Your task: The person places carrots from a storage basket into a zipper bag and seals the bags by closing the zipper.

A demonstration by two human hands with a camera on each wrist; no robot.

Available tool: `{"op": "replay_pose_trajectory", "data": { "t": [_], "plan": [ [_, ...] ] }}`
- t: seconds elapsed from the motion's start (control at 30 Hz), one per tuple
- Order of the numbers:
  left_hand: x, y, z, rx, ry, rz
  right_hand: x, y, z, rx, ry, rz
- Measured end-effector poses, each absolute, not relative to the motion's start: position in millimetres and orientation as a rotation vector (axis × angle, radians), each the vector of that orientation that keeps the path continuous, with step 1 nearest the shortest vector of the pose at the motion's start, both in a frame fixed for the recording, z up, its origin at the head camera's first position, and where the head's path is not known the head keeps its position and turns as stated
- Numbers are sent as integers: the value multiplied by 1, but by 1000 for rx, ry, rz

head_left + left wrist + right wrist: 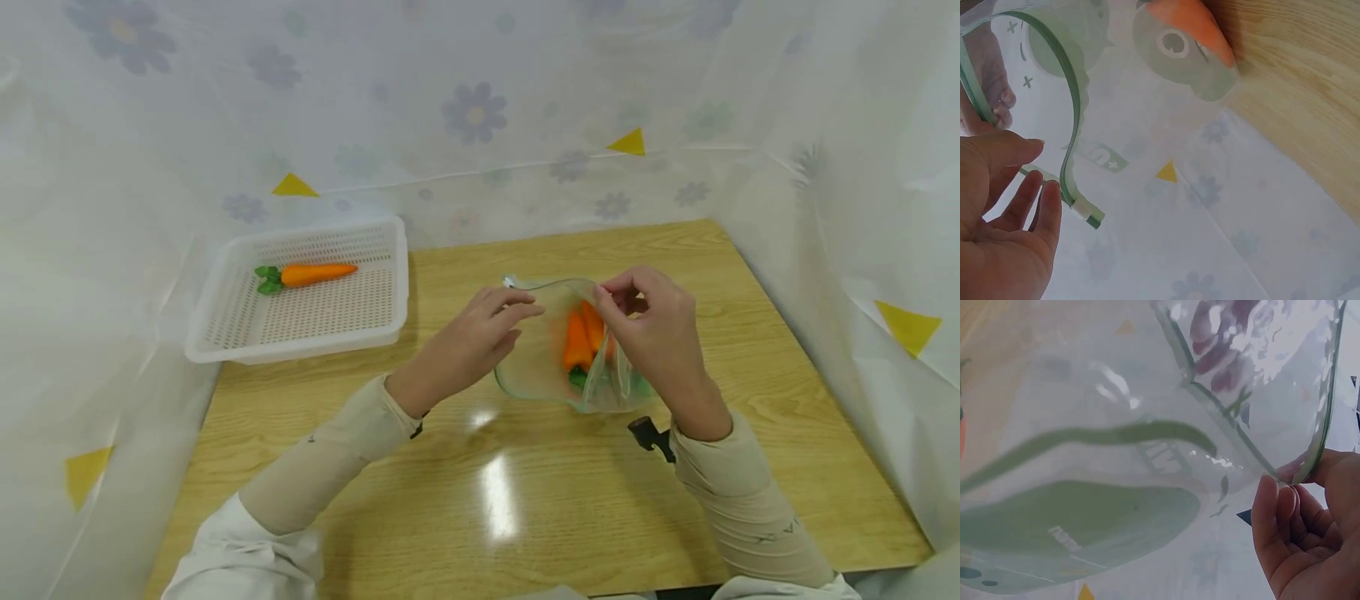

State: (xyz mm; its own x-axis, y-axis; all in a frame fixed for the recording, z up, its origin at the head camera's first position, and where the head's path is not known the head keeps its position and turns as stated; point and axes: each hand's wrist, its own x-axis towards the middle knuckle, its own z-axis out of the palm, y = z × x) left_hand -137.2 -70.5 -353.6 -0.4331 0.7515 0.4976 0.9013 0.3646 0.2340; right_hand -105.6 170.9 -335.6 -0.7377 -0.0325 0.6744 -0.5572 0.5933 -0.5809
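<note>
A clear zip bag (534, 367) with green edging lies toward the table's right side, its mouth spread apart. Inside it are orange toy-like carrots (577, 342), partly covered by folds of the film. My right hand (663, 337) pinches the rim of the bag between thumb and fingertips. At the opposite side of the mouth is my left hand (476, 342), thumb and fingers apart and loosely bent. In the left wrist view, those fingers are beside the green zip strip (1074, 119), near its white slider (1080, 209); contact with the bag is unclear.
On the left, a white perforated basket (318, 343) holds one orange carrot (318, 274) with green leaves. The wooden table (420, 508) is surrounded by pale flowered sheeting (390, 108) bearing yellow triangles (627, 142).
</note>
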Motion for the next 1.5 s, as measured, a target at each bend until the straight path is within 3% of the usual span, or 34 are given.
{"op": "replay_pose_trajectory", "data": {
  "t": [0.63,1.13,1.5],
  "plan": [
    [-145,-114,-360,-1281,-2333,-740,-111,179,-335,356,-2153,1081],
    [-180,-217,-369,-836,-2534,-705,-110,183,-324,244,-2053,1100],
    [-216,-288,-364,-517,-3090,-774,-111,180,-322,255,-2051,1101]
  ]
}}
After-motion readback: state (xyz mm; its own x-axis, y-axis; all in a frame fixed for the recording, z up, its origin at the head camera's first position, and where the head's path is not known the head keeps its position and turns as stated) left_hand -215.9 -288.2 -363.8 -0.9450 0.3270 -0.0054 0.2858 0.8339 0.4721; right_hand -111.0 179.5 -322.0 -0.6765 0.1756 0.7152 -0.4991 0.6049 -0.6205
